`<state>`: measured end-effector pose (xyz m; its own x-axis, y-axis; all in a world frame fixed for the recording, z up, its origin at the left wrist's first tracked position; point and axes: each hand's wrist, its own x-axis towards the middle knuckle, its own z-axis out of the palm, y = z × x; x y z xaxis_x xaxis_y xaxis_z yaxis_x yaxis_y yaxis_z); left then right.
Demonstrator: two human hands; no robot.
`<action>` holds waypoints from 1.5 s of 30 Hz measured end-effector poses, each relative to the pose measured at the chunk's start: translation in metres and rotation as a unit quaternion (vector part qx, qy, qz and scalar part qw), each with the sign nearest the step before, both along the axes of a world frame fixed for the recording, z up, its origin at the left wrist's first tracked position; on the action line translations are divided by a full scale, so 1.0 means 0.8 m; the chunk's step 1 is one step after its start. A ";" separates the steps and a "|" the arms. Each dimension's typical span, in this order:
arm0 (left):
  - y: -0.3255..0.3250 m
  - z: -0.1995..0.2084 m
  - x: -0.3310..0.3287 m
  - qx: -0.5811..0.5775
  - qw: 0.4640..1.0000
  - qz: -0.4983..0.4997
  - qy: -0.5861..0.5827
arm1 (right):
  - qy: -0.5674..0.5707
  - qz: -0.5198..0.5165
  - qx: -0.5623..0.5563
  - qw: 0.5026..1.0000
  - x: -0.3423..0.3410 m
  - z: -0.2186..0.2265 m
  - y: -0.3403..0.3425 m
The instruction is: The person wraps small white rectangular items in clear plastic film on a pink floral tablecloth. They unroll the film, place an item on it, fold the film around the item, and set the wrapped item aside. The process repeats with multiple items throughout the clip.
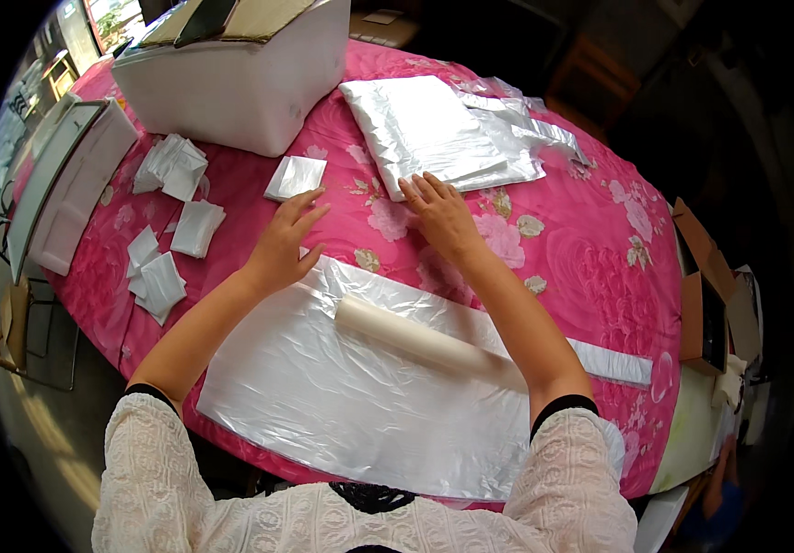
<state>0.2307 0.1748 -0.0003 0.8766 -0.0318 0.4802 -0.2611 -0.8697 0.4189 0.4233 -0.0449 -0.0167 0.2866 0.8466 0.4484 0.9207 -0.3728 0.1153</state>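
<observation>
My left hand [285, 241] hovers with spread fingers just below a small folded white plastic packet [297, 177]. Reaching farther out, my right hand [440, 214] is open, its fingertips at the near edge of a thick stack of folded plastic bags [429, 129]. Whether those fingertips press on the stack or only hover there is hard to tell. Between my forearms and my body lies a wide flat sheet of translucent plastic [323, 387]. On it rests a pale roll or tube [415, 339], partly hidden by my right forearm.
Several folded packets [172, 166] lie in loose piles at the left. A large white foam box [231, 88] stands at the back left, and a white bin [84, 189] at the left edge. Opened cardboard boxes [703, 309] are at the right, beyond the pink floral tablecloth [600, 249].
</observation>
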 end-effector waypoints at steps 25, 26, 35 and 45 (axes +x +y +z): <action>-0.086 0.003 -0.132 -0.082 0.991 -0.057 0.085 | 0.366 -0.041 -0.029 0.929 -0.179 0.054 -0.167; -0.088 0.000 -0.140 -0.079 0.992 -0.052 0.087 | 0.343 -0.048 -0.042 0.937 -0.192 0.056 -0.186; -0.083 -0.029 -0.179 -0.015 0.998 0.016 0.058 | 0.357 -0.109 -0.029 0.927 -0.214 0.050 -0.182; -0.089 -0.020 -0.179 -0.020 0.998 0.025 0.061 | 0.398 -0.210 -0.018 0.893 -0.146 0.047 0.008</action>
<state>0.0879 0.1035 -0.0162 0.9287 0.0296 0.3697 -0.1634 -0.8622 0.4796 0.3061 -0.0387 0.0210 0.7978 0.5996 -0.0635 0.4970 -0.7137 -0.4936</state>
